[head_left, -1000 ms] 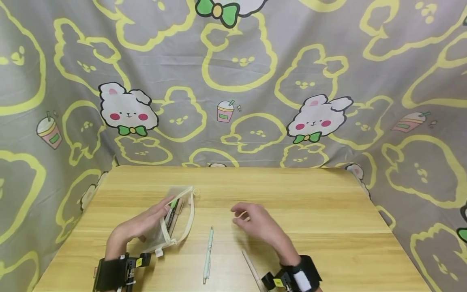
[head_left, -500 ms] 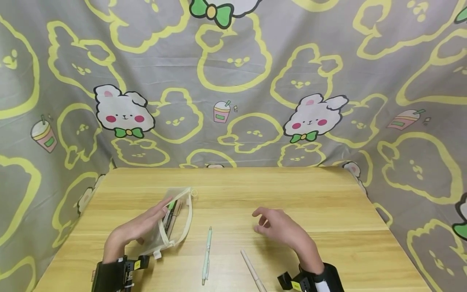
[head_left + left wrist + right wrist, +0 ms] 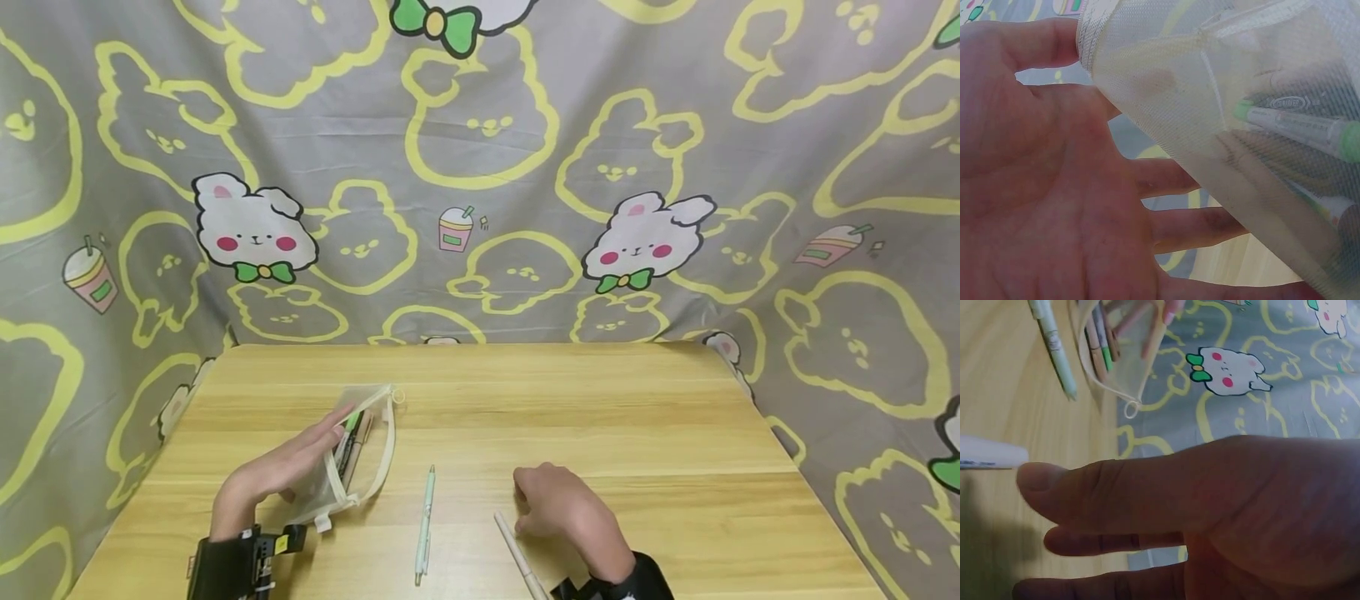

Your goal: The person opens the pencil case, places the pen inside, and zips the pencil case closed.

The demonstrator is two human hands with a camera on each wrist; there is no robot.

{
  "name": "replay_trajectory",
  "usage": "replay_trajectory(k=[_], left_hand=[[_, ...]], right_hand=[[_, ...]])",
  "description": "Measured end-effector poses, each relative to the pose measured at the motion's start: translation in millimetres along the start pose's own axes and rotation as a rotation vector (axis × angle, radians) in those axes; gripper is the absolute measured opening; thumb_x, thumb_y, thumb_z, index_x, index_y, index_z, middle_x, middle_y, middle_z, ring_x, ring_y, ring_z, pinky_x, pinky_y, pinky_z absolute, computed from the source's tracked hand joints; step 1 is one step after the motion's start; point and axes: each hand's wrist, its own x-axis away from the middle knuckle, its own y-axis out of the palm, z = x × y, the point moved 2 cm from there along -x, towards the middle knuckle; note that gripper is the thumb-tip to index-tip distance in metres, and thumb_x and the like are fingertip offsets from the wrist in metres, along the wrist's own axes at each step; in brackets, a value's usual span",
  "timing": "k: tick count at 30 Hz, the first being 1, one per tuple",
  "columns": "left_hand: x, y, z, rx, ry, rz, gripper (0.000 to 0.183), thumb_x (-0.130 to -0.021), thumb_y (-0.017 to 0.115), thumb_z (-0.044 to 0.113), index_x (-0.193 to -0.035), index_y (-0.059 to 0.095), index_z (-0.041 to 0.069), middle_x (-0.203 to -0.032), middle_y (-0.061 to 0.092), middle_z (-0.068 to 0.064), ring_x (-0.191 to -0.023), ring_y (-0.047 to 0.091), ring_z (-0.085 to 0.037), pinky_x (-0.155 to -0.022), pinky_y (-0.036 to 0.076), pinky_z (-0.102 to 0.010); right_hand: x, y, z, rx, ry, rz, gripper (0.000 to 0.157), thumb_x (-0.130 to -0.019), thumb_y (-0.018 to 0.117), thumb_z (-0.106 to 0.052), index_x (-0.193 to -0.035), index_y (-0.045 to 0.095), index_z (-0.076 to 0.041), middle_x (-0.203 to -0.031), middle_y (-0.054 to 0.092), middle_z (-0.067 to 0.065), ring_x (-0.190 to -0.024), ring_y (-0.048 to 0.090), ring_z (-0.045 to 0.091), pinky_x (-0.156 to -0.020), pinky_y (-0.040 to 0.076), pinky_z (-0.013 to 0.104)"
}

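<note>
On the table's left side, my left hand (image 3: 288,462) holds a see-through mesh pencil pouch (image 3: 315,498) with its zip mouth spread toward the right. In the left wrist view, several fingers pass behind the pouch's mesh (image 3: 1172,119). Inside lie several pens, among them a green-capped marker (image 3: 1297,128) and a beige pen (image 3: 360,446). My right hand (image 3: 566,508) is low over the table with nothing in its grasp. Just left of it lies a whitish pen (image 3: 516,550); in the right wrist view, its end (image 3: 997,453) is close to my thumb tip.
A pale green click pen (image 3: 425,525) lies on the wooden table (image 3: 637,392) between the pouch and the whitish pen. Grey patterned cloth (image 3: 510,208) hangs behind the table and along both sides.
My right hand first moved right, away from the middle, then came down and nearer toward the whitish pen. My left hand and the pouch have stayed about where they were.
</note>
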Motion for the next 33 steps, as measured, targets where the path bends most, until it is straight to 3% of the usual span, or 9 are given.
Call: replay_trajectory(k=[7, 11, 13, 16, 22, 29, 33], left_hand=[[1.1, 0.6, -1.3, 0.011, -0.077, 0.002, 0.059, -0.110, 0.019, 0.034, -0.159, 0.002, 0.005, -0.159, -0.006, -0.030, -0.136, 0.000, -0.061, -0.079, 0.025, -0.091], [1.5, 0.5, -1.4, 0.005, -0.083, 0.000, 0.058, -0.111, 0.019, 0.033, -0.159, 0.003, 0.006, -0.160, -0.006, -0.030, -0.136, 0.000, -0.062, -0.075, 0.030, -0.090], [0.8, -0.1, -1.6, -0.010, -0.067, 0.006, 0.058, -0.111, 0.019, 0.033, -0.159, 0.003, 0.005, -0.159, -0.005, -0.030, -0.137, 0.000, -0.061, -0.081, 0.027, -0.090], [-0.1, -0.6, -1.9, -0.023, -0.062, 0.011, 0.059, -0.111, 0.019, 0.035, -0.159, 0.004, 0.004, -0.160, -0.004, -0.030, -0.137, 0.001, -0.060, -0.083, 0.024, -0.090], [-1.1, -0.6, 0.3, 0.006, -0.106, -0.001, 0.059, -0.110, 0.020, 0.037, -0.160, 0.003, 0.010, -0.160, -0.007, -0.029, -0.136, 0.000, -0.061, -0.071, 0.032, -0.090], [-0.8, -1.4, 1.9, -0.027, -0.050, 0.017, 0.058, -0.111, 0.020, 0.034, -0.159, 0.005, 0.006, -0.160, -0.003, -0.030, -0.139, 0.000, -0.057, -0.091, 0.014, -0.089], [0.0, -0.6, 1.4, -0.021, -0.061, 0.019, 0.058, -0.111, 0.021, 0.034, -0.159, 0.005, 0.006, -0.160, -0.003, -0.029, -0.139, 0.000, -0.056, -0.091, 0.015, -0.089]], right_hand=[[-4, 10.4, -7, 0.052, 0.058, -0.042, 0.036, -0.065, 0.088, -0.021, -0.075, 0.055, -0.010, -0.067, 0.050, -0.001, -0.061, 0.047, 0.015, -0.054, 0.047, 0.028], [-6, 13.6, -12, 0.062, 0.070, -0.068, 0.038, -0.065, 0.090, -0.023, -0.073, 0.055, -0.010, -0.065, 0.050, -0.002, -0.058, 0.044, 0.013, -0.051, 0.043, 0.025], [-7, 15.0, -13, 0.058, 0.074, -0.083, 0.036, -0.066, 0.089, -0.022, -0.074, 0.056, -0.010, -0.064, 0.049, -0.002, -0.057, 0.043, 0.012, -0.049, 0.040, 0.023], [-9, 17.0, -15, 0.066, 0.075, -0.087, 0.033, -0.067, 0.087, -0.018, -0.075, 0.056, -0.010, -0.062, 0.046, -0.002, -0.055, 0.043, 0.013, -0.048, 0.035, 0.022], [-11, 21.2, -13, 0.035, 0.104, -0.067, 0.024, -0.068, 0.074, 0.002, -0.071, 0.054, -0.009, -0.056, 0.046, -0.001, -0.044, 0.044, 0.011, -0.037, 0.033, 0.018], [-11, 15.6, -3, -0.057, 0.081, 0.004, 0.021, -0.067, 0.068, 0.004, -0.072, 0.052, -0.009, -0.062, 0.048, 0.002, -0.051, 0.045, 0.013, -0.043, 0.036, 0.021], [-14, 11.8, 3, -0.045, 0.052, 0.062, 0.016, -0.074, 0.068, -0.002, -0.076, 0.054, -0.011, -0.063, 0.050, -0.001, -0.054, 0.044, 0.013, -0.046, 0.035, 0.023]])
